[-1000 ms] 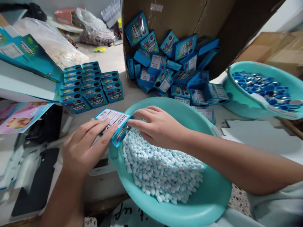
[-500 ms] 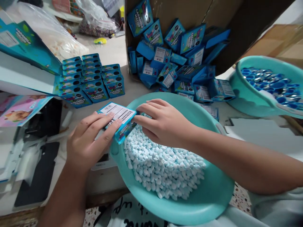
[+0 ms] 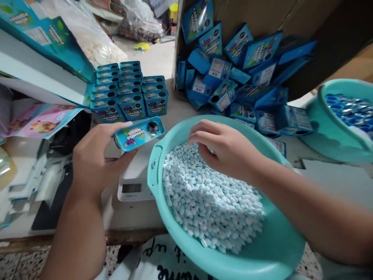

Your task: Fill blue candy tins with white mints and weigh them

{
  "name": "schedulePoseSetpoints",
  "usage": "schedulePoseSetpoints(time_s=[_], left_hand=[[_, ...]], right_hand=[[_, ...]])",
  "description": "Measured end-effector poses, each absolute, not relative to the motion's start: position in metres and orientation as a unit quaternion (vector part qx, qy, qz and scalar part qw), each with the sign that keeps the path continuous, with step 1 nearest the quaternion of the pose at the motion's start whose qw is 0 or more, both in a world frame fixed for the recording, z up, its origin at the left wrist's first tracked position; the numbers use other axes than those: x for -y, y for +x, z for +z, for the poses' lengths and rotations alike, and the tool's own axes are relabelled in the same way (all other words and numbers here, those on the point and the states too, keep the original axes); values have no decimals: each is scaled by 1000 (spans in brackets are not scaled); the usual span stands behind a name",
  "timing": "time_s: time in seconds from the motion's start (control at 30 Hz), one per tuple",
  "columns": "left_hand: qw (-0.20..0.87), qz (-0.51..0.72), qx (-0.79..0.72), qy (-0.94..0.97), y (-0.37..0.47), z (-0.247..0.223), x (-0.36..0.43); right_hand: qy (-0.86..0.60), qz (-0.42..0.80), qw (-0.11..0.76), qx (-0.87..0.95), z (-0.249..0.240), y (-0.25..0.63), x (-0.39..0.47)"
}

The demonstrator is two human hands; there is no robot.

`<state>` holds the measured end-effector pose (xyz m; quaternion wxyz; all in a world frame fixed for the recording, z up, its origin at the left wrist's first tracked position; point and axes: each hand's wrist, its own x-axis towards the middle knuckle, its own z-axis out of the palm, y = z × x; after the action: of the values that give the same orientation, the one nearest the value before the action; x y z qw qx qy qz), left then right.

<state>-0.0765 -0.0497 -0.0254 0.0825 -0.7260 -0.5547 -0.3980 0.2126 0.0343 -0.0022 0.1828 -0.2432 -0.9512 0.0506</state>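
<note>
My left hand grips a small blue candy box by its sides, thumb and fingers around it. The box's printed top, with a round dark opening at the right end, faces up. Below it sits a white digital scale, partly covered by the hand and box. My right hand is over a turquoise plastic tub, with fingers curled down close to the heap of pale blue and white candies. Its fingertips are partly hidden, so anything between them does not show.
Rows of upright candy boxes stand behind my left hand. A cardboard carton with many loose blue boxes is at the back. Another turquoise tub of blue wrapped pieces stands at right. An open printed display box is at left.
The candy box has turned from its white label side to its round-hole side and moved left, away from the tub. My right hand has left the box and moved over the candies.
</note>
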Motion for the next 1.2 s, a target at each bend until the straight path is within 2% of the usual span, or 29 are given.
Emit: schedulePoseSetpoints(time_s=[0.1,0.2,0.3,0.43,0.53,0.63,0.7,1.0,1.2], left_hand=[[-58,-400,657,-637,-87,-20,52],[-189,-317,676,-638,-99,-21,49],[-255,-265,662,-653,-105,-26,45],[-266,-313,629,-660,-107,-32,42],[-276,-416,599,-626,-107,-29,42],[-230,-520,588,-575,-106,-25,42],[-196,-548,595,-554,-105,-24,42],[-145,-596,599,-515,-101,-25,38],[-142,-597,595,-518,-99,-24,38]], right_hand=[[-260,67,144,952,-1,211,-36],[-280,94,73,953,-1,210,-37],[-305,146,-7,941,-5,209,-38],[-325,226,-117,911,-13,210,-37],[-295,280,-173,897,-16,212,-35],[-277,291,-176,899,-19,213,-36],[-269,280,-170,906,-20,213,-37],[-261,242,-159,921,-22,214,-38],[-273,249,-185,910,-22,214,-39]])
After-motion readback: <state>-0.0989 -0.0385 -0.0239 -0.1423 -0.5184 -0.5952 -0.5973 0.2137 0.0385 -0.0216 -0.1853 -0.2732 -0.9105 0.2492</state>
